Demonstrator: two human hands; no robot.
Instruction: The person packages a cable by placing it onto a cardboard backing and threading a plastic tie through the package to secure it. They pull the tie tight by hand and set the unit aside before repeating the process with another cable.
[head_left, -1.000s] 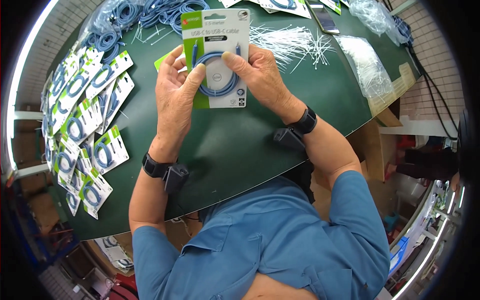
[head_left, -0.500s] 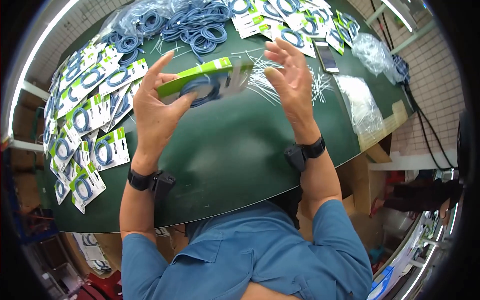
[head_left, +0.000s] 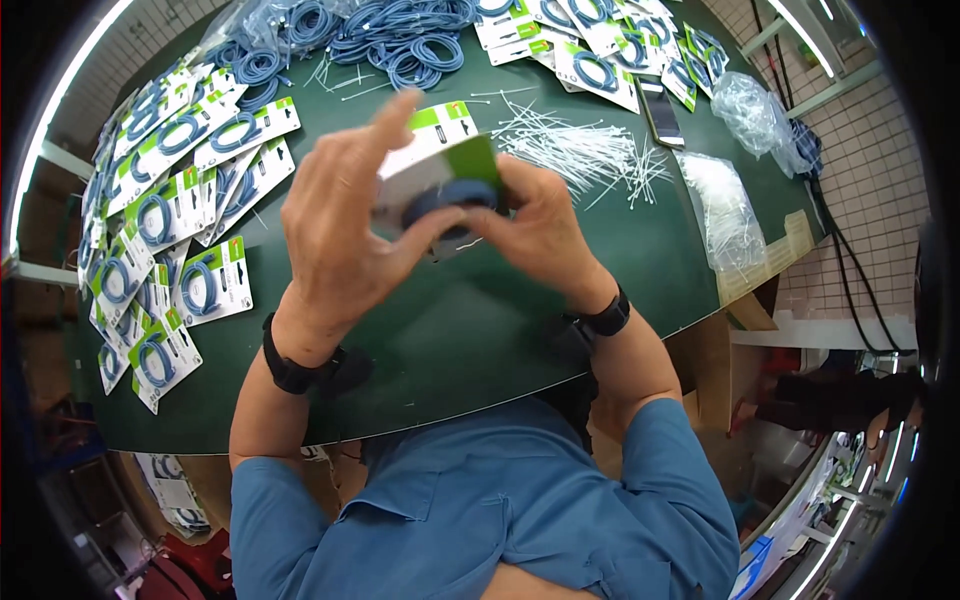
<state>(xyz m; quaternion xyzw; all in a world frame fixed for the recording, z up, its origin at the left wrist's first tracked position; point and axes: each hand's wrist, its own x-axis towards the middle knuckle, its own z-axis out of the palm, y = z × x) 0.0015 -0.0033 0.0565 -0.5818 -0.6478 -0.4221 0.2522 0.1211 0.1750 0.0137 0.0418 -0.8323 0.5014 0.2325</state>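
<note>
Above the table's middle I hold a coiled blue cable [head_left: 470, 190] on a green-and-white card [head_left: 472, 158], tilted and partly smeared by motion. My left hand [head_left: 345, 220] has its thumb on the coil and its forefinger raised. From the other side my right hand [head_left: 540, 220] pinches the card, its thumb against the coil. Another green-and-white panel [head_left: 440, 122] shows just beyond; I cannot tell whether it belongs to the same card. Loose white cable ties [head_left: 570, 150] lie spread beyond my right hand.
Carded cables [head_left: 180, 140] pile up along the green table's [head_left: 480, 350] left side, with more carded cables [head_left: 595, 70] at the back right. Bare cable coils [head_left: 400, 45] heap at the back. A phone [head_left: 660, 112], a bag of ties [head_left: 722, 210] and crumpled plastic [head_left: 755, 115] lie right.
My right hand has come in from the right and closed on the card. My left hand has moved right and slightly nearer, and the card has turned and tilted.
</note>
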